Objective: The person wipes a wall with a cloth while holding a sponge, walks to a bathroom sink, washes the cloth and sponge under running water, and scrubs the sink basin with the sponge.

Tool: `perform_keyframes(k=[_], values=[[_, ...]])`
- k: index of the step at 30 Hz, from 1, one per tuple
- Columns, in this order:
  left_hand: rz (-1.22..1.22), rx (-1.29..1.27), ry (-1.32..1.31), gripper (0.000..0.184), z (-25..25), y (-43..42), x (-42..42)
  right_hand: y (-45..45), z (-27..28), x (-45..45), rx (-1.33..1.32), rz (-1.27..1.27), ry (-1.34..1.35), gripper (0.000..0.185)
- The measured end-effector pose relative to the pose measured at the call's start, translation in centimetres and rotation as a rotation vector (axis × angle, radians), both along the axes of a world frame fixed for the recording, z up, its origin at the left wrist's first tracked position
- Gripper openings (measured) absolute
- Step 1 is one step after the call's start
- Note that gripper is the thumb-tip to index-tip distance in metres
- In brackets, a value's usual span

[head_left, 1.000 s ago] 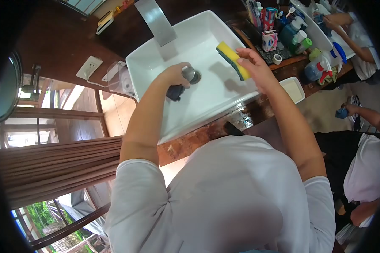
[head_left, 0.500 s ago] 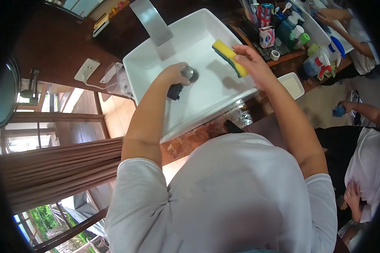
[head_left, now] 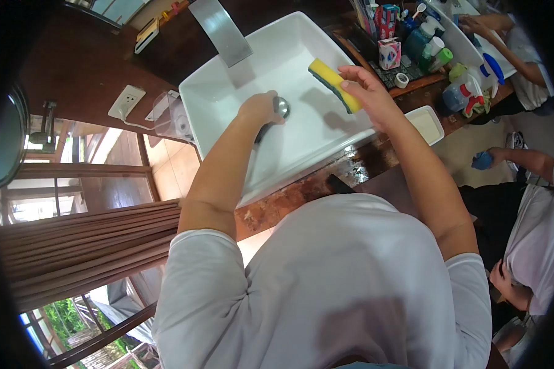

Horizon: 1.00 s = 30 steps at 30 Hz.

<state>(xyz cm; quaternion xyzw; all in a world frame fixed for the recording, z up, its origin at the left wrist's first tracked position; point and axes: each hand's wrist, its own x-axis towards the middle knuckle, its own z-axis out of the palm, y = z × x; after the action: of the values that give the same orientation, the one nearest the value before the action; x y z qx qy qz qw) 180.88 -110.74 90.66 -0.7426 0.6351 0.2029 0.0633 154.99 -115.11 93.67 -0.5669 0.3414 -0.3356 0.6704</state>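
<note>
My left hand (head_left: 260, 108) is low in the white sink (head_left: 194, 92), fingers curled beside the round metal drain stopper (head_left: 281, 107). A dark, crumpled cloth-like thing (head_left: 262, 133) shows under its palm, mostly hidden by the hand. Over the basin's right side, my right hand (head_left: 369, 92) pinches one end of a yellow sponge (head_left: 330, 79) between thumb and fingers. The sponge is tilted, its dark green scouring side facing down and left. A wide metal faucet (head_left: 221, 34) reaches over the basin from the back.
Bottles (head_left: 421, 43) and boxes crowd a tray at the back right. A spray bottle (head_left: 461, 92) and a white soap dish (head_left: 425, 125) stand near the counter edge. Other people are at the right, one holding a blue cloth (head_left: 483, 160). A wall outlet (head_left: 127, 101) is at left.
My left hand has shifted slightly right and up at the drain, now covering more of the dark cloth-like thing. My right hand and sponge have hardly moved.
</note>
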Motion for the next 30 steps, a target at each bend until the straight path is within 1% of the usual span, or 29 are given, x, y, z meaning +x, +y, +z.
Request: perform_keyframes(k=[2, 8, 11, 14, 17, 23, 26, 29, 30], values=[[0.0, 0.014, 0.023, 0.07, 0.0, -0.1, 0.2, -0.1, -0.1, 0.1, -0.014, -0.004, 0.0, 0.033], [-0.015, 0.026, -0.061, 0.063, 0.0, -0.3, -0.3, -0.1, -0.3, 0.1, -0.019, -0.003, -0.008, 0.033], [-0.004, 0.028, -0.109, 0.052, 0.0, -0.4, -0.7, -0.1, -0.2, 0.2, -0.019, -0.002, -0.009, 0.033], [-0.049, 0.043, -0.147, 0.052, 0.4, -0.4, -1.3, 0.0, -0.3, 0.1, -0.008, 0.002, -0.011, 0.033], [-0.038, 0.053, -0.17, 0.052, 0.4, -0.6, -1.8, 0.1, -0.2, 0.1, -0.009, 0.005, -0.016, 0.033], [-0.028, -0.048, 0.006, 0.056, -1.0, 0.1, 0.8, -0.1, -0.4, 0.0, -0.019, 0.01, -0.011, 0.033], [-0.046, -0.024, -0.034, 0.051, -0.4, -0.1, 0.1, -0.1, -0.4, 0.2, -0.028, 0.001, 0.002, 0.033], [-0.007, 0.055, -0.044, 0.049, 0.0, -0.5, -0.3, 0.1, -0.3, 0.3, -0.021, -0.006, 0.0, 0.033], [-0.015, 0.055, -0.059, 0.053, -0.2, -0.5, -0.3, 0.1, -0.3, 0.2, -0.019, -0.006, -0.004, 0.033]])
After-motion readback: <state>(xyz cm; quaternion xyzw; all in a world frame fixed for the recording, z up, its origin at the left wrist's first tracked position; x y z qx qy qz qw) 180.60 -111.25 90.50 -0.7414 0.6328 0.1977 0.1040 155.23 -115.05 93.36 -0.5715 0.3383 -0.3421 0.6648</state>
